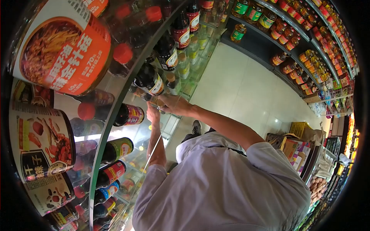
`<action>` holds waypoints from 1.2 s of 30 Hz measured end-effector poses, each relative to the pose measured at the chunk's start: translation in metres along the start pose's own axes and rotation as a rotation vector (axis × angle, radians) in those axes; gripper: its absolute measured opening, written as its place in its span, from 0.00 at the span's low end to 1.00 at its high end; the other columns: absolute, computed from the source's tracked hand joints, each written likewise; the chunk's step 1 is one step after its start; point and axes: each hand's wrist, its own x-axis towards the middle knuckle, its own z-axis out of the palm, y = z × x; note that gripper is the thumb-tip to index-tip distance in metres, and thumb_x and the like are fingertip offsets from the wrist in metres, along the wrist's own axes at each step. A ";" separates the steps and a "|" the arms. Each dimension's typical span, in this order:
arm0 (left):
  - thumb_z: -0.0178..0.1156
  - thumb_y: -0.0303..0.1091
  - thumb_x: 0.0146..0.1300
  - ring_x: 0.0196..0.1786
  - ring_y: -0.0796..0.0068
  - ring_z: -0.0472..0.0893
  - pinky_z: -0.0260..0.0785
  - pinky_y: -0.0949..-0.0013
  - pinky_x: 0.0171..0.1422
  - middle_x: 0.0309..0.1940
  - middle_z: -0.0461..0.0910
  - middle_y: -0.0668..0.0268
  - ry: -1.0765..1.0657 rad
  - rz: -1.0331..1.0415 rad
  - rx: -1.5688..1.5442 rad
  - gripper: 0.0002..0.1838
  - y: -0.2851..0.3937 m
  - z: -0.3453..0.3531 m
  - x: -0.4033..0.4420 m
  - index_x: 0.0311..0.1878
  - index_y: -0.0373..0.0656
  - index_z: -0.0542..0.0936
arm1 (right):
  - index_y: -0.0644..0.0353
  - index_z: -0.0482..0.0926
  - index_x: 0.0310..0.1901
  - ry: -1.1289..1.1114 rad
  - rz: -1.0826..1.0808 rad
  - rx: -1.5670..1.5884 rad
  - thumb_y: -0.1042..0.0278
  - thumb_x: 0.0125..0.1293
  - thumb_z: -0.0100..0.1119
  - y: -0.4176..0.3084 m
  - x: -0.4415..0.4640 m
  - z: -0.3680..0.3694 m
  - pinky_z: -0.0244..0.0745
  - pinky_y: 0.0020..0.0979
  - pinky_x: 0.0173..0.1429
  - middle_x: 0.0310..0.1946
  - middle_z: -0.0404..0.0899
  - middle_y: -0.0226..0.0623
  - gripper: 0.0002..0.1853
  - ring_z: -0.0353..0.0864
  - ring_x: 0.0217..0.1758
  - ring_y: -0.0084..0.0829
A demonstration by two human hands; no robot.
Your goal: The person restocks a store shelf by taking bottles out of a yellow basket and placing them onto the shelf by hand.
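Gripping a small item (158, 103) between both hands, right at the shelf front: left hand (153, 112) closed on its lower side, right hand (175, 104) curled round from the other side, no release visible on either; probably two-handed to steady or turn it in the tight gap, type and label hidden by fingers, can't tell more. Just beyond the hands, behind a glass shelf edge (96, 165): dark bottles with pale-and-red labels, nearest one (147, 78) almost over the fingers. Just left of left hand: magenta-label bottle (134, 114). Further back toward the body along the same edge: green-label bottle (118, 149), red-label bottle (111, 173), blue-label bottle (108, 191). Apparently lined up with labels outward for easy reading, standing close to save shelf width. Well left of the hands, nearer the camera: orange-label tub (65, 50), cream-label tub (42, 142), likely fronted the same way. Well off to the right of right hand, across the aisle: green-label oil bottles (266, 20), then yellow crate (301, 129) on the right-arm side. Count: 1 item in hands, 4 dark bottles beyond, 1 each of magenta, green, red, blue, 1 orange-label tub, 4 green-label oil bottles, 1 yellow crate; rest too blurred or overlapped for a reliable count
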 end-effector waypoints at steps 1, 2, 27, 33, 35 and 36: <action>0.48 0.38 0.66 0.37 0.45 0.81 0.70 0.48 0.37 0.32 0.82 0.52 -0.002 0.000 0.001 0.14 -0.002 0.003 0.002 0.54 0.56 0.66 | 0.57 0.59 0.61 0.000 0.002 0.001 0.63 0.62 0.57 0.001 0.000 0.000 0.75 0.47 0.41 0.38 0.77 0.54 0.28 0.80 0.39 0.53; 0.47 0.38 0.66 0.37 0.45 0.81 0.70 0.48 0.37 0.32 0.82 0.52 -0.006 0.003 -0.005 0.13 -0.006 0.005 0.004 0.53 0.56 0.66 | 0.57 0.59 0.62 0.005 -0.002 -0.010 0.63 0.62 0.57 0.001 -0.001 0.000 0.75 0.47 0.41 0.38 0.77 0.54 0.28 0.80 0.39 0.54; 0.66 0.51 0.52 0.45 0.61 0.75 0.65 0.57 0.45 0.37 0.76 0.64 0.042 0.201 0.059 0.28 -0.001 0.025 -0.070 0.52 0.46 0.72 | 0.65 0.61 0.54 -0.022 -0.166 -0.140 0.60 0.66 0.56 0.010 0.013 0.000 0.72 0.46 0.48 0.44 0.74 0.58 0.23 0.76 0.47 0.56; 0.65 0.50 0.53 0.46 0.61 0.75 0.65 0.58 0.45 0.37 0.77 0.64 0.061 0.235 0.024 0.28 -0.002 0.022 -0.071 0.55 0.48 0.72 | 0.61 0.60 0.57 0.014 -0.133 -0.153 0.62 0.65 0.56 0.011 0.010 0.004 0.73 0.49 0.47 0.41 0.76 0.58 0.23 0.76 0.46 0.57; 0.65 0.50 0.53 0.46 0.61 0.76 0.66 0.58 0.45 0.38 0.77 0.63 0.073 0.261 0.010 0.29 -0.006 0.023 -0.069 0.55 0.48 0.71 | 0.61 0.61 0.56 0.034 -0.114 -0.159 0.61 0.65 0.55 0.009 0.007 0.004 0.73 0.48 0.47 0.41 0.76 0.58 0.23 0.76 0.45 0.57; 0.65 0.50 0.54 0.47 0.61 0.76 0.67 0.58 0.45 0.40 0.78 0.63 0.044 0.255 0.021 0.28 -0.005 0.022 -0.067 0.56 0.49 0.71 | 0.61 0.61 0.56 0.032 -0.114 -0.164 0.61 0.65 0.55 0.010 0.008 0.005 0.73 0.48 0.47 0.41 0.76 0.58 0.23 0.76 0.45 0.57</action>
